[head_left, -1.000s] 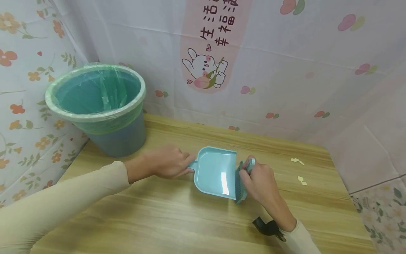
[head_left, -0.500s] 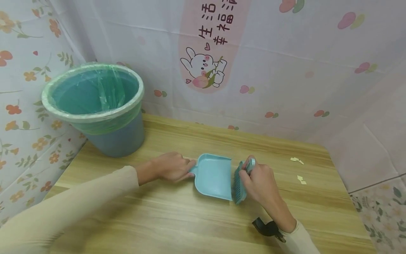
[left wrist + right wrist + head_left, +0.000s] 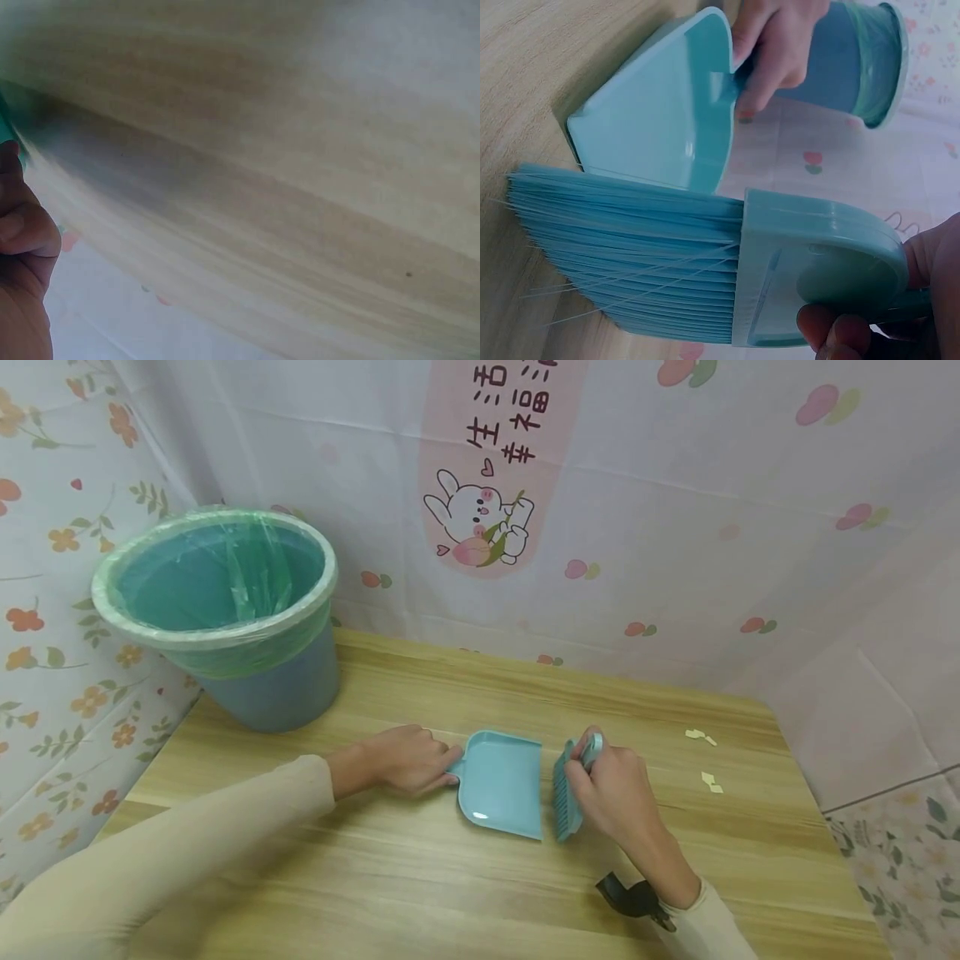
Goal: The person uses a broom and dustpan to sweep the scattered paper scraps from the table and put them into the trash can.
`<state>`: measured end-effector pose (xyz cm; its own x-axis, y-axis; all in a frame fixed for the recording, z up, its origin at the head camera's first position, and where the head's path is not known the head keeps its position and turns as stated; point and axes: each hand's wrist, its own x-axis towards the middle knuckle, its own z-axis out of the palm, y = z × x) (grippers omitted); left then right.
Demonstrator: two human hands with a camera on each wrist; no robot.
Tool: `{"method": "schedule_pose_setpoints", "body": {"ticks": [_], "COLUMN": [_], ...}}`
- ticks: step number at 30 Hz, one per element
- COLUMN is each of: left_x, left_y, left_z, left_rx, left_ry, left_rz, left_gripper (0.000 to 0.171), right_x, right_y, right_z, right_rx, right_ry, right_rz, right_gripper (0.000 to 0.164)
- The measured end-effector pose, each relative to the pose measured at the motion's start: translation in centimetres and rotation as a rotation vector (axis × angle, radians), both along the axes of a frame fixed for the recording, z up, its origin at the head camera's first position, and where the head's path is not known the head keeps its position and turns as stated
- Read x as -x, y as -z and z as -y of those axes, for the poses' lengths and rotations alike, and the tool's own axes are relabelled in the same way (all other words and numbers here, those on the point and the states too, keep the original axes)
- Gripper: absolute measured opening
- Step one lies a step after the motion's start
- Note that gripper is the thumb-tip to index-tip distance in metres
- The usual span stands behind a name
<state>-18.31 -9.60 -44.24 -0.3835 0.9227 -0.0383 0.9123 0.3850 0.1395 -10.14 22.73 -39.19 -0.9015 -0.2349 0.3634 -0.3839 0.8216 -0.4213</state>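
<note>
My left hand [image 3: 408, 762] grips the short handle of a light blue dustpan [image 3: 501, 783], whose open edge faces right, low over the table. In the right wrist view the dustpan [image 3: 660, 105] shows a bare inner face. My right hand [image 3: 617, 789] holds a matching blue hand brush [image 3: 567, 797] upright just right of the dustpan's edge, with a narrow gap between them. The brush's bristles [image 3: 630, 255] point down to the wood. Several small pale yellow scraps [image 3: 707, 781] lie on the table to the right of the right hand.
A blue bin [image 3: 270, 689] with a green liner stands at the back left of the wooden table [image 3: 360, 877]. A black strap-like piece [image 3: 633, 897] is by the right wrist. Printed cloth [image 3: 675, 527] hangs behind the table.
The left hand has lowered the dustpan and drawn it slightly left and toward the body, opening a gap to the brush. The right hand and brush have stayed almost still.
</note>
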Motion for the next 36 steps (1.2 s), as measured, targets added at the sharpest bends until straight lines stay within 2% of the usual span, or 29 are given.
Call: {"method": "schedule_pose_setpoints", "body": {"ticks": [7, 18, 23, 29, 36], "left_x": [0.3, 0.4, 0.4, 0.3, 0.2], "left_y": [-0.1, -1.3, -1.3, -1.2, -1.1], "left_z": [-0.2, -0.7, -0.7, -0.7, -0.7], "left_rx": [0.019, 0.086, 0.101, 0.097, 0.089], "left_ry": [0.026, -0.009, -0.018, -0.018, -0.015], "left_rz": [-0.012, 0.002, -0.001, 0.000, -0.009], "left_gripper": [0.027, 0.030, 0.031, 0.031, 0.030], "right_x": [0.0, 0.0, -0.4, -0.8, -0.9], "right_y": [-0.1, -0.1, -0.2, -1.0, -3.0], "right_z": [0.1, 0.1, -0.7, -3.8, -10.0], "right_rx": [0.007, 0.020, -0.004, -0.044, -0.147], "right_ry": [-0.019, -0.030, -0.013, 0.043, 0.158], "right_rz": [-0.019, -0.009, -0.026, -0.077, -0.108], "right_gripper": [0.009, 0.009, 0.009, 0.008, 0.016]}}
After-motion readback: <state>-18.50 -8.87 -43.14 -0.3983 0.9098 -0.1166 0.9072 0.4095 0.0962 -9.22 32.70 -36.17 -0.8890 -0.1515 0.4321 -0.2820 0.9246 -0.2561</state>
